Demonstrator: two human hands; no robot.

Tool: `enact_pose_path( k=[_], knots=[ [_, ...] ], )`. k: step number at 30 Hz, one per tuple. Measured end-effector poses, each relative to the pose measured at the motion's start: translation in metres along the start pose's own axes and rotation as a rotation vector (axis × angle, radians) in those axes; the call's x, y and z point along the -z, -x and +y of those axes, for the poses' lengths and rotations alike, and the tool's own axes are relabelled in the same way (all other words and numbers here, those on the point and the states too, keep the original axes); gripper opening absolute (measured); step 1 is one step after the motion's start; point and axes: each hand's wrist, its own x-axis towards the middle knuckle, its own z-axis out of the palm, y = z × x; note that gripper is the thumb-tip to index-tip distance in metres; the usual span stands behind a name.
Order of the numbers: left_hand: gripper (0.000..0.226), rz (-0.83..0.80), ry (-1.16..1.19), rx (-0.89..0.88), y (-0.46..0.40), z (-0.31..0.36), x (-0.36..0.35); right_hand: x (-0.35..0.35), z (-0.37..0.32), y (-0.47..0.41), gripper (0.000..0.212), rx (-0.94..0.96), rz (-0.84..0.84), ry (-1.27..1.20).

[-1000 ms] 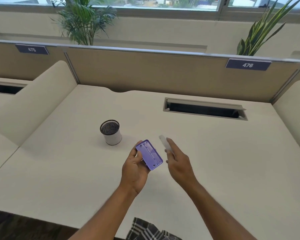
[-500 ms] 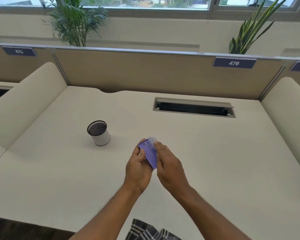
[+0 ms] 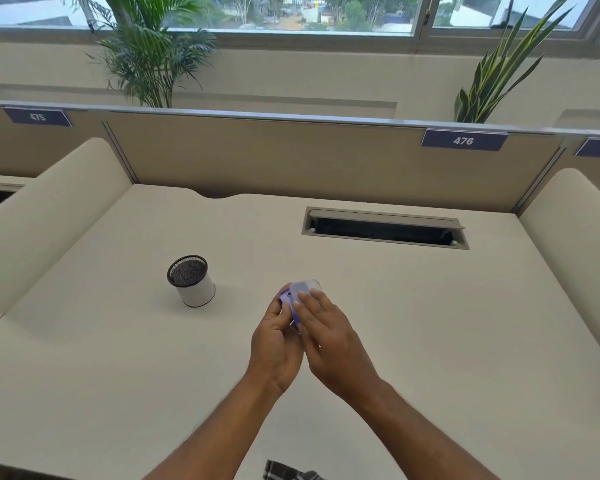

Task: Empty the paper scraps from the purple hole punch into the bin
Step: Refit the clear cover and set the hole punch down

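Above the middle of the desk, my left hand (image 3: 276, 337) grips the purple hole punch (image 3: 286, 297); only its far end shows between my fingers. My right hand (image 3: 329, 336) presses a translucent white tray cover (image 3: 305, 287) flat against the punch's right face. Both hands touch each other and hide most of the punch. The bin (image 3: 191, 280), a small white cup with a black mesh rim, stands upright on the desk to the left of my hands, a hand's width away. No paper scraps show.
A grey cable slot (image 3: 385, 228) with its flap open is cut into the desk (image 3: 430, 323) at the back right. Padded dividers rise at the left (image 3: 49, 209) and right (image 3: 575, 230). A partition (image 3: 291, 154) labelled 476 closes the far side.
My right hand, which held the white cover apart from the punch, has closed in and pressed it onto the punch. The punch has turned from flat to edge-on in my left hand.
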Motion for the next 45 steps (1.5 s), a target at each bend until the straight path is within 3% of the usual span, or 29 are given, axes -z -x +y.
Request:
enact_pose_path(
  k=[14, 19, 26, 33, 45],
  knots=[
    [0.038, 0.007, -0.126, 0.029, -0.005, 0.006, -0.004, 0.011, 0.018, -0.003, 0.048, 0.137, -0.124, -0.084],
    [0.044, -0.004, -0.168, 0.053, -0.004, 0.008, -0.008, 0.014, 0.02, -0.006, 0.048, 0.177, -0.177, -0.008],
    [0.042, 0.029, -0.176, 0.032, -0.011, 0.014, -0.008, 0.013, 0.017, -0.006, 0.047, 0.191, -0.103, 0.0],
    [0.059, 0.074, -0.131, 0.047, -0.019, 0.012, -0.003, 0.015, 0.016, -0.007, 0.04, 0.18, -0.007, 0.013],
    [0.054, 0.087, -0.074, 0.063, -0.024, 0.007, 0.001, 0.009, 0.015, 0.0, 0.044, 0.19, -0.06, 0.034]
  ],
)
